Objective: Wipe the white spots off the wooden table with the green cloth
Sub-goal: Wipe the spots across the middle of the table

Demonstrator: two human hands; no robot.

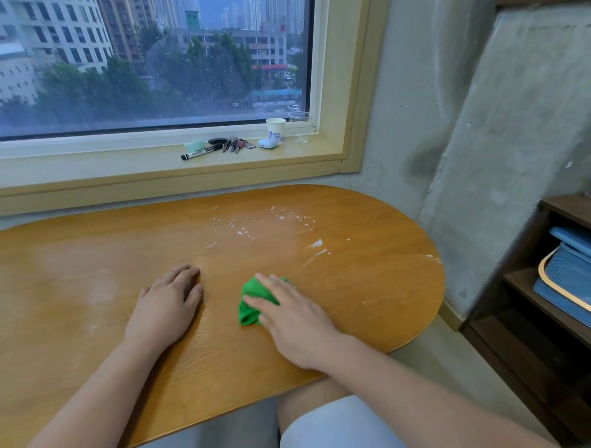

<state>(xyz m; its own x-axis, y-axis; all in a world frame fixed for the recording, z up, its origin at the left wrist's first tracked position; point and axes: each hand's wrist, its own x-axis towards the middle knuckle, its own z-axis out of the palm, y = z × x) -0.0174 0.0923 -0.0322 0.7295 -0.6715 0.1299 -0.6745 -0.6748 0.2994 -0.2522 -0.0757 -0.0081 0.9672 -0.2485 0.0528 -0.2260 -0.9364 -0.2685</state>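
The wooden table (88, 264) has a rounded right end. White spots (244, 231) and smears (316, 245) lie scattered across its far right part, beyond both hands. A crumpled green cloth (253, 300) sits on the tabletop near the front middle. My right hand (290, 319) lies flat on top of the cloth, fingers spread and pressing it down, so much of the cloth is hidden. My left hand (168, 303) rests palm down on bare wood just left of the cloth, holding nothing.
A window sill behind the table carries a marker (201, 152), keys (234, 145), a paper cup (276, 129) and a clear plastic cup (299, 126). A dark shelf (523, 276) with a blue basket (574, 281) stands to the right, beside a concrete wall.
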